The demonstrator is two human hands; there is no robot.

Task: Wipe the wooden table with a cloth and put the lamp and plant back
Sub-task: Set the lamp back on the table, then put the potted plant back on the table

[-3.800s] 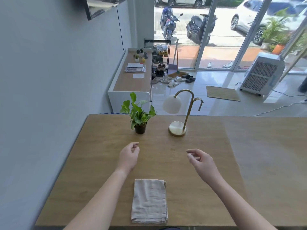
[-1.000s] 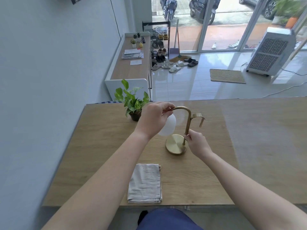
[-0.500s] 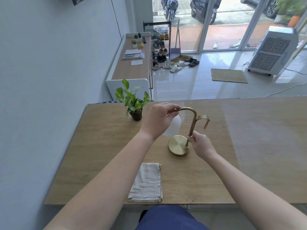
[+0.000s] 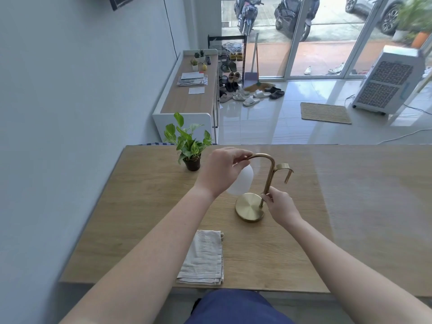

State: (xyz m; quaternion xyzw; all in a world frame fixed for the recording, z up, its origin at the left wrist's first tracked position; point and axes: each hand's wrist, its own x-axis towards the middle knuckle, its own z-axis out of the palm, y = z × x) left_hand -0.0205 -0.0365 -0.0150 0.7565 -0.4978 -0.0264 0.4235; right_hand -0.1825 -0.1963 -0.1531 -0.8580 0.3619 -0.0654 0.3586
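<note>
While both hands are on the lamp (image 4: 268, 176), I judge the job barely begun: this looks like the clearing step that comes before any wiping. My left hand (image 4: 222, 171) reaches over from the left, and its fingers (image 4: 238, 157) pinch the curved top of the brass arm just above the white globe. My right hand (image 4: 280, 206) has its fingers (image 4: 268, 195) curled round the upright stem, low down near the round base. The lamp stands toward the middle of the tabletop (image 4: 140, 195), and I cannot tell whether its base is resting on the wood or has just lifted clear. The plant (image 4: 189, 146) sits in its dark pot at the far left, near the lamp but apart from it, with nobody touching it. The cloth (image 4: 203, 258) lies folded flat at the near edge, untouched. So nothing is finished yet as far as I can see. What is left: set the lamp aside, shift the plant, take up the cloth and wipe, then return both.
</note>
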